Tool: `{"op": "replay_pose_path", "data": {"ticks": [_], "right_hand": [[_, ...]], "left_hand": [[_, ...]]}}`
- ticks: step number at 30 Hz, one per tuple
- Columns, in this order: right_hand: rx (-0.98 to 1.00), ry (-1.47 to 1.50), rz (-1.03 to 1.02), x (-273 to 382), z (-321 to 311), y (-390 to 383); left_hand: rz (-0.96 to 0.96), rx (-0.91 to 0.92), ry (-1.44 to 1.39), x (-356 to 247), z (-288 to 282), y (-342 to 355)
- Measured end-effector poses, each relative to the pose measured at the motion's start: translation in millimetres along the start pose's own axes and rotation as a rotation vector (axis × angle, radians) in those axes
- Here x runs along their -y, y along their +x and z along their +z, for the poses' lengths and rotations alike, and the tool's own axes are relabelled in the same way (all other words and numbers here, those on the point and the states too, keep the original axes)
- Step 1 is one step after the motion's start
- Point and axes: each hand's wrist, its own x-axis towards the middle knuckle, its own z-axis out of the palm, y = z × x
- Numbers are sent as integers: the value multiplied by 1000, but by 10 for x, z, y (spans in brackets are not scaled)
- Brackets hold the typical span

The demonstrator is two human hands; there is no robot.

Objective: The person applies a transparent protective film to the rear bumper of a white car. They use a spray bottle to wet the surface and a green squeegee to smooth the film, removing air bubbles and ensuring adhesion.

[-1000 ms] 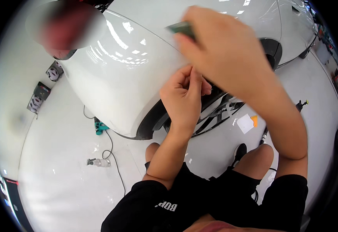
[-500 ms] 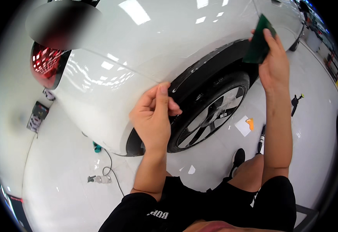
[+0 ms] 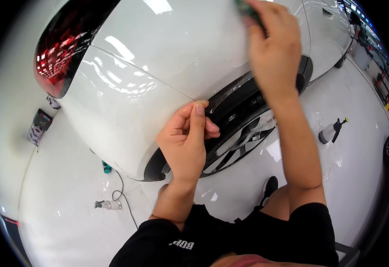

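My left hand (image 3: 183, 140) is closed in a pinch at the rear edge of the black wheel-arch trim (image 3: 303, 73). It grips what looks like the edge of a clear film (image 3: 214, 106), whose glossy streaks run along the trim. My right hand (image 3: 275, 53) reaches up and forward, wrapped round a dark green flat squeegee (image 3: 253, 17), held at the white car's rear side panel (image 3: 181, 40). Motion blurs the squeegee, and the fingers partly cover it. Below the arch, the wheel (image 3: 243, 144) is partly hidden by my right forearm.
A red tail light (image 3: 56, 62) is at the left. On the floor are a clear spray bottle (image 3: 109, 204), a teal tool (image 3: 106, 167) with a cord, a pump sprayer (image 3: 330, 131) and a white sheet (image 3: 274, 150). A dark box (image 3: 43, 119) stands by the wall.
My right hand has moved left and up with the squeegee, from above the front of the arch to the white panel. My left hand keeps its pinch at the trim. The view has shifted slightly.
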Motion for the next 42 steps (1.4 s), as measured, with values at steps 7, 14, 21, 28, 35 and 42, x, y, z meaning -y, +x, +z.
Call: {"op": "replay_pose_path", "data": {"ticks": [7,14,21,28,35,42], "right_hand": [[336,227,-161,1258,-130,-392],[81,90,199,-198,-415,83],[114,134,8,448,-109,-452],[84,338,24,470,-294,-658],[-50,152,468,-1006,-412,-440],[173,382,36,1086,-148,-955]], "left_hand": [[637,-94,473,233,-187,45],[63,-24,84,-51,-47,-12],[54,-21,17,60,-139,-27],[-149,-39,64,-125,-569,-242],[804,-231,728,197,-1682,63],[943,-228,795,299,-1697,127]]}}
